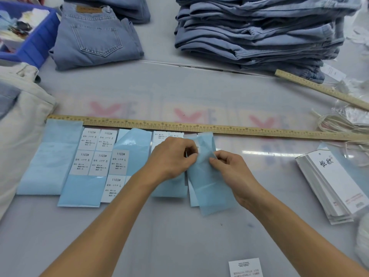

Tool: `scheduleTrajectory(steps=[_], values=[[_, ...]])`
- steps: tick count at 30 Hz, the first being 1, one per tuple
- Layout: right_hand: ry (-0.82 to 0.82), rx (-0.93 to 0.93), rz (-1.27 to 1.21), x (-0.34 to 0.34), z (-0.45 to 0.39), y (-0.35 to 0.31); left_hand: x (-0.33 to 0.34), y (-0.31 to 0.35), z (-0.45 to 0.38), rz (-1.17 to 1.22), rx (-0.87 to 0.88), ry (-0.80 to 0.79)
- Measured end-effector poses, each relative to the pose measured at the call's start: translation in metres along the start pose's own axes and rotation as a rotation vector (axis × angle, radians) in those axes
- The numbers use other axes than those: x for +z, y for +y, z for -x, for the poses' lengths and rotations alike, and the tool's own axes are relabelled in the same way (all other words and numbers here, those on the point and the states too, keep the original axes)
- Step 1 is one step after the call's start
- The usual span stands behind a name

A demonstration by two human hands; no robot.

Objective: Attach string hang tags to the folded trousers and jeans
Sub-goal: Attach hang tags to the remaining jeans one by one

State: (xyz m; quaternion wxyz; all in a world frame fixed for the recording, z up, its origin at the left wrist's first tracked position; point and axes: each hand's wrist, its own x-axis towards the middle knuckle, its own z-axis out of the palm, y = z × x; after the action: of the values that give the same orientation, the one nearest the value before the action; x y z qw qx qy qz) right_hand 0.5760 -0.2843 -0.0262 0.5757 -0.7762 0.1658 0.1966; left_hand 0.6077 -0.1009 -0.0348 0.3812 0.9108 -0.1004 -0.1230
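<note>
A row of light-blue backing sheets with white size stickers [93, 152] lies just below the long wooden ruler [199, 127]. My left hand [171, 156] and my right hand [231, 168] meet over one blue sheet [211, 186], each pinching it near its top edge. A stack of white hang tags [335, 182] sits at the right. A bundle of pale strings [337, 124] lies at the right end of the ruler. Folded blue jeans [93, 35] lie at the back left, and a tall stack of jeans [259, 33] at the back right.
A blue plastic bin [38, 45] stands at the far left corner. Light-coloured trousers [18, 120] lie at the left edge. A second wooden ruler [323, 89] lies diagonally at the right. A white label [245, 266] rests near the front edge.
</note>
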Motion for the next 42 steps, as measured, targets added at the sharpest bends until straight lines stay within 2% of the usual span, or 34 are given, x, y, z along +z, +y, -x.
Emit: scheduleTrajectory(steps=[2,7,9,11,13,14,16,18,20,23,32,38,42], values=[[0.033,-0.003,0.028,-0.004,-0.003,0.003,-0.005,-0.001,-0.001,0.03,-0.026,0.058],[0.098,0.038,0.08,-0.016,-0.008,0.01,-0.033,-0.013,0.003,0.354,-0.211,0.301],[0.1,0.054,0.108,-0.019,-0.01,0.01,-0.042,-0.015,0.013,0.386,-0.227,0.423],[0.134,0.029,0.238,-0.022,-0.009,0.005,-0.047,-0.011,0.027,0.261,-0.169,0.564],[0.269,-0.135,0.452,-0.027,0.0,-0.009,-0.049,0.003,0.044,0.078,-0.039,0.681],[0.323,-0.253,0.476,-0.029,0.009,-0.019,-0.048,0.013,0.051,-0.028,0.044,0.739],[0.284,-0.406,0.356,-0.03,0.035,-0.04,-0.045,0.037,0.064,-0.249,0.223,0.86],[0.122,-0.38,0.105,-0.026,0.068,-0.06,-0.041,0.063,0.072,-0.41,0.392,0.928],[0.037,-0.284,-0.149,-0.024,0.1,-0.077,-0.034,0.09,0.08,-0.483,0.505,0.929],[0.09,-0.191,-0.367,-0.034,0.135,-0.097,-0.023,0.128,0.092,-0.502,0.586,0.847],[0.303,-0.125,-0.635,-0.095,0.213,-0.095,0.005,0.217,0.12,-0.457,0.786,0.709],[0.587,-0.156,-0.642,-0.14,0.241,-0.062,0.058,0.258,0.121,-0.429,0.879,0.625],[0.787,-0.121,-0.724,-0.174,0.246,-0.035,0.098,0.263,0.11,-0.283,0.883,0.532]])
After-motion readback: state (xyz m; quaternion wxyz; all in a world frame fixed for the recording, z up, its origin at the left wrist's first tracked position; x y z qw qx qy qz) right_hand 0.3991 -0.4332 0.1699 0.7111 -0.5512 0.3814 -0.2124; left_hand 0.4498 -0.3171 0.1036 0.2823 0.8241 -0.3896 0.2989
